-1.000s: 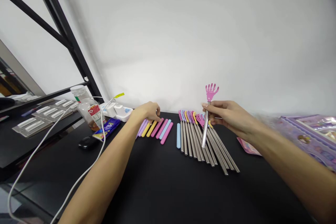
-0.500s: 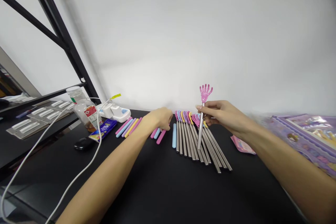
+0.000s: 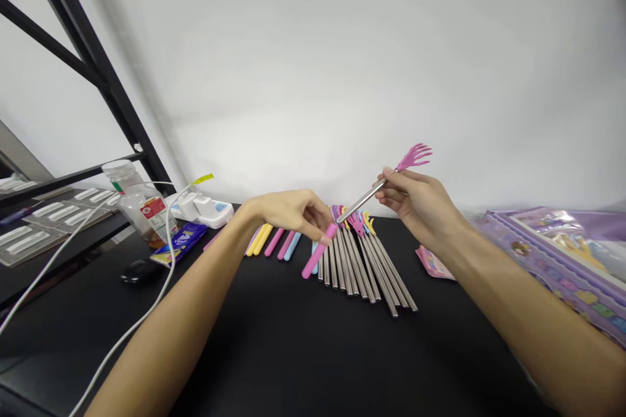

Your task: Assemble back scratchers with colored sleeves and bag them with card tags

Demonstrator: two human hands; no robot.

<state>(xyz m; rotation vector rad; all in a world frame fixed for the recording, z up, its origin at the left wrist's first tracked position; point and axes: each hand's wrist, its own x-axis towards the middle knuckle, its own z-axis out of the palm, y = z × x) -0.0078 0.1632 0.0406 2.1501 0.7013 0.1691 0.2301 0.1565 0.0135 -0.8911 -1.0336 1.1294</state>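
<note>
My right hand (image 3: 415,195) is closed on a back scratcher (image 3: 364,198) with a pink hand-shaped head and a bare metal rod. The rod slants down to the left, its lower end at the top of a pink handle sleeve (image 3: 317,259). My left hand (image 3: 296,212) pinches that sleeve near its upper end; whether the rod is inside it I cannot tell. Below lies a row of other back scratchers (image 3: 362,267) with coloured heads and metal rods. Several loose handle sleeves (image 3: 276,242) in pink, yellow and blue lie left of them, partly behind my left arm.
At left stand a clear jar (image 3: 147,202), a white power strip (image 3: 210,210), a blue packet (image 3: 180,241) and a black mouse (image 3: 141,271). A white cable (image 3: 159,296) crosses the black table (image 3: 303,345). At right lie a pink packet (image 3: 434,264) and purple packaging (image 3: 548,260).
My left hand has picked up a pink sleeve and brought it right. My right hand has tilted the back scratcher so that its rod end meets the sleeve's top.
</note>
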